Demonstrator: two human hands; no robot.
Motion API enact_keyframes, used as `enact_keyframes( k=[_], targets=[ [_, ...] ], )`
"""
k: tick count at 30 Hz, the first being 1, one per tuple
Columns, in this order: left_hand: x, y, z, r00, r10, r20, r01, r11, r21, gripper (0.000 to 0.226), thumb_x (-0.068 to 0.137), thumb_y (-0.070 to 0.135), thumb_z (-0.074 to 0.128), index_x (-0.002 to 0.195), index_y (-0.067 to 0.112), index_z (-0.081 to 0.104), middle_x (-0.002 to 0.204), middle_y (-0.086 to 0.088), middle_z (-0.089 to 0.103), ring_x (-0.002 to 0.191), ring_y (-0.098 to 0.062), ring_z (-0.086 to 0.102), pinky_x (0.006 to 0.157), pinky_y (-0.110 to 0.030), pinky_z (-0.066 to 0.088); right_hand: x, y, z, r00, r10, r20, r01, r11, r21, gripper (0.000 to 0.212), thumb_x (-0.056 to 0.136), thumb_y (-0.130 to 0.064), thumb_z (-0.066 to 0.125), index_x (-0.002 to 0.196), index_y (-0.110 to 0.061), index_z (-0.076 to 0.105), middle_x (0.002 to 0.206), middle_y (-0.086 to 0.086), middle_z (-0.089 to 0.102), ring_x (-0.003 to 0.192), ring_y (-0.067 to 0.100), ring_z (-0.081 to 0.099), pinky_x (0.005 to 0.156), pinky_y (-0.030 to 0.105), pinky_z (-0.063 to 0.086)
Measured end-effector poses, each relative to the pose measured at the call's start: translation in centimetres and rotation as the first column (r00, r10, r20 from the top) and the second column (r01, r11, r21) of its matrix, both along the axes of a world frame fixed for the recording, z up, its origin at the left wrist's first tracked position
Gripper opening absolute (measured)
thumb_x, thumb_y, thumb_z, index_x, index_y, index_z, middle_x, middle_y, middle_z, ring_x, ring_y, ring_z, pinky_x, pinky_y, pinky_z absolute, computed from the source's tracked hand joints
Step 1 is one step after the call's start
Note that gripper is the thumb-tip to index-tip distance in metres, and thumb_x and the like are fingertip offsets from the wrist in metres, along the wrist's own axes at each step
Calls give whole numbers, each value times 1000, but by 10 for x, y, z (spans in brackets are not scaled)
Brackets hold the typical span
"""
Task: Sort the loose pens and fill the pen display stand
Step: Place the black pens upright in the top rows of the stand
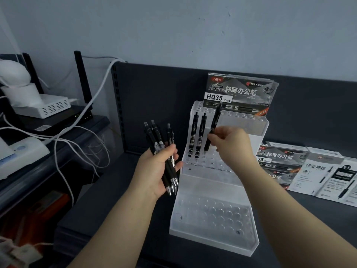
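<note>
A clear tiered pen display stand [212, 192] sits on the dark shelf, its rows of holes mostly bare. Two black pens [198, 135] stand upright in the upper tier's left holes. My right hand [230, 145] pinches a third black pen [213, 125], tip down, just right of those two and above the holes. My left hand [159, 168] grips a bundle of several black pens [164, 151], tips pointing down, to the left of the stand.
A pen box labelled HQ35 [239, 94] stands atop the stand's back. More pen boxes [309, 169] lie flat at the right. A dark panel [154, 105] backs the shelf. White cables [77, 140], a power strip and a router sit at the left.
</note>
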State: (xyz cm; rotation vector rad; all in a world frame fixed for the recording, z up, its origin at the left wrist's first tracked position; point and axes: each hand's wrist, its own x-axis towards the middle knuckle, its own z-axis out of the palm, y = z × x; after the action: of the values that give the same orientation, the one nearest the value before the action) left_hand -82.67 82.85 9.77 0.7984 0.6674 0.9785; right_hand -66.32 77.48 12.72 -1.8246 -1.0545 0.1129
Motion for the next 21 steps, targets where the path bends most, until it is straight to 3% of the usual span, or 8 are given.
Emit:
enact_keyframes(
  k=[3, 5, 9, 13, 17, 21],
  targets=[
    [0, 0, -1, 1000, 3, -10, -3, 1000, 15, 4, 83, 8, 66, 84, 11, 65, 74, -2, 66, 74, -13, 64, 65, -33, 56, -1, 4, -7, 996, 10, 93, 1, 993, -119, 18, 88, -20, 61, 96, -8, 71, 81, 8, 70, 58, 15, 54, 57, 24, 42],
    [0, 0, -1, 1000, 2, -17, -2, 1000, 22, 4, 83, 8, 66, 84, 12, 66, 73, -1, 67, 75, -14, 64, 68, -34, 56, -3, 5, -8, 987, 23, 161, 6, 983, -181, 18, 88, -19, 61, 88, -5, 71, 79, 13, 70, 64, 23, 56, 60, 26, 42],
    [1, -1, 1, 1000, 3, -26, -2, 999, 33, 4, 83, 8, 67, 85, 12, 66, 71, 0, 68, 75, -14, 65, 71, -34, 57, -6, 6, -8, 969, 20, 246, 36, 975, -218, 23, 89, -19, 58, 85, 1, 69, 78, 19, 68, 73, 32, 60, 58, 27, 38],
    [0, -5, 5, 1000, -12, -15, 12, 1000, 17, 5, 83, 8, 67, 86, 12, 66, 71, -1, 68, 73, -13, 66, 68, -33, 58, -5, 5, -9, 964, 29, 265, 37, 970, -241, 24, 89, -19, 58, 88, 2, 68, 82, 18, 68, 80, 32, 61, 65, 31, 44],
    [1, -9, 10, 999, -38, 26, 38, 999, -25, 4, 83, 8, 67, 85, 11, 65, 72, -3, 67, 72, -14, 65, 61, -32, 58, -11, -7, -6, 984, -19, 176, 34, 996, -84, 16, 86, -26, 64, 92, -11, 62, 74, -5, 59, 72, 15, 57, 61, 23, 42],
    [5, -16, 13, 995, -86, 47, 86, 996, 1, 3, 84, 8, 66, 86, 10, 65, 75, -5, 67, 73, -16, 66, 63, -32, 57, -41, -27, 1, 951, 299, -75, -303, 952, -46, 7, 86, -24, 65, 81, -19, 67, 64, -7, 63, 49, -1, 49, 51, 15, 41]
  ],
)
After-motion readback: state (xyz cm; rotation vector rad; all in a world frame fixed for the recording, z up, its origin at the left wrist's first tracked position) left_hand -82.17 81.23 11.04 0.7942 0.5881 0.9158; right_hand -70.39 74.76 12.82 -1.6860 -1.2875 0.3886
